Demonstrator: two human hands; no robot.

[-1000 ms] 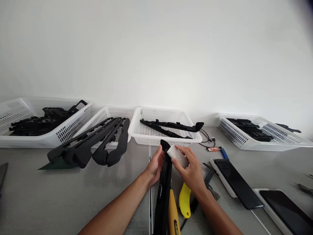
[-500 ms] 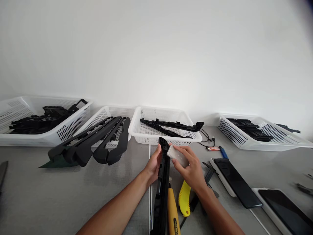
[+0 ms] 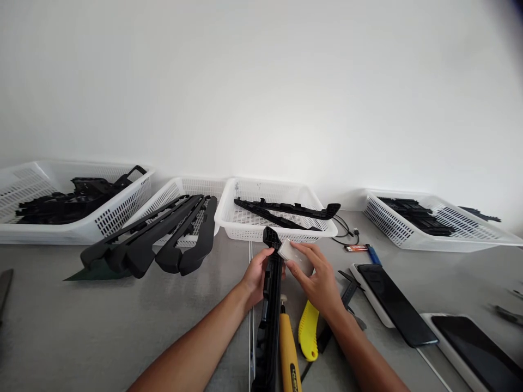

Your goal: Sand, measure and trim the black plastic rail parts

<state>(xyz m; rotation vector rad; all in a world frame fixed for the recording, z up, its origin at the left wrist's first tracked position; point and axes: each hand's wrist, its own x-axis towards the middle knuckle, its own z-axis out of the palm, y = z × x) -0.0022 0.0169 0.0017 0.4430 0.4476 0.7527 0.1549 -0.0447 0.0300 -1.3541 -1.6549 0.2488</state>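
Black plastic strip (image 3: 270, 305) is what I am working on: a long, narrow moulded piece that I hold over the grey table (image 3: 122, 326), just in front of the middle white basket (image 3: 327, 228). My left hand (image 3: 256, 275) is wrapped around it a little below its far end, fingers closed on its side. My right hand (image 3: 316, 280) is pinched shut on a small pale block (image 3: 295, 255) and presses that block against the strip's far tip.

As I judge it, I am in the step of rubbing or dressing that tip with the block. The next move calls for a steady left grip so the strip does not twist, and short, controlled strokes kept on the tip's edge.

Its long axis runs nearly straight away from me, with the far end raised and pointing at the basket and the near end dropping out of view at the bottom. Two yellow knives (image 3: 304, 332) lie on the table just right of the strip, closer to me than the basket.
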